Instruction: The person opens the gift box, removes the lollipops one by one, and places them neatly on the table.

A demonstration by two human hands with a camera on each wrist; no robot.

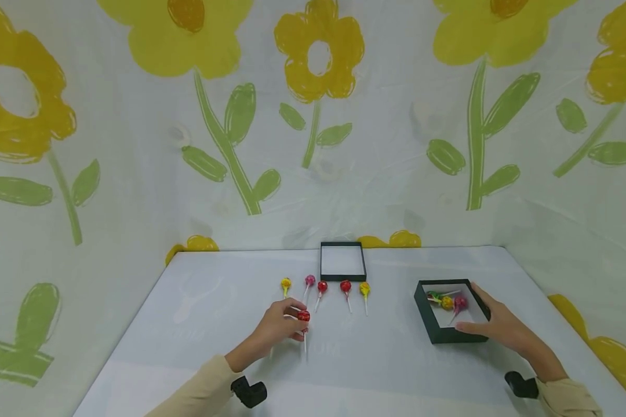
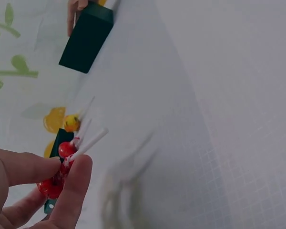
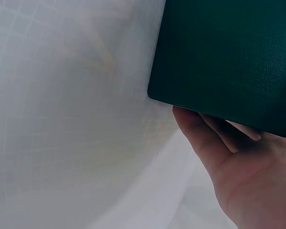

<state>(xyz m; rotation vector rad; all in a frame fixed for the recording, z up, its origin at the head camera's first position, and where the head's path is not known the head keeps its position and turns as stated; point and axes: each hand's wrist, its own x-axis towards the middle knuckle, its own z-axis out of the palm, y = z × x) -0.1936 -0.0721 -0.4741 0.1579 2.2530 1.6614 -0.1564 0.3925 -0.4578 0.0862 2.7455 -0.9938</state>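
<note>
My left hand [image 1: 273,327] pinches a red lollipop [image 1: 304,315] between thumb and fingers, its white stick pointing down in the head view. In the left wrist view, the red wrapped candy [image 2: 50,187] sits by the fingertips with its stick slanting up to the right. At the right of the table, my right hand [image 1: 506,330] grips a dark green open box [image 1: 456,335] by its right side, thumb at the front corner. Inside lie a pink lollipop [image 1: 460,302], a yellow one [image 1: 447,302] and a green one [image 1: 434,296]. The box's outer wall [image 3: 224,62] fills much of the right wrist view.
A loose row of lollipops lies beyond my left hand: yellow [image 1: 286,283], pink [image 1: 310,280], red [image 1: 321,286], another red [image 1: 346,286] and yellow [image 1: 364,288]. Behind them, a dark-rimmed shallow lid [image 1: 343,278] lies near the back edge. A flower-printed curtain [image 1: 375,145] surrounds the table.
</note>
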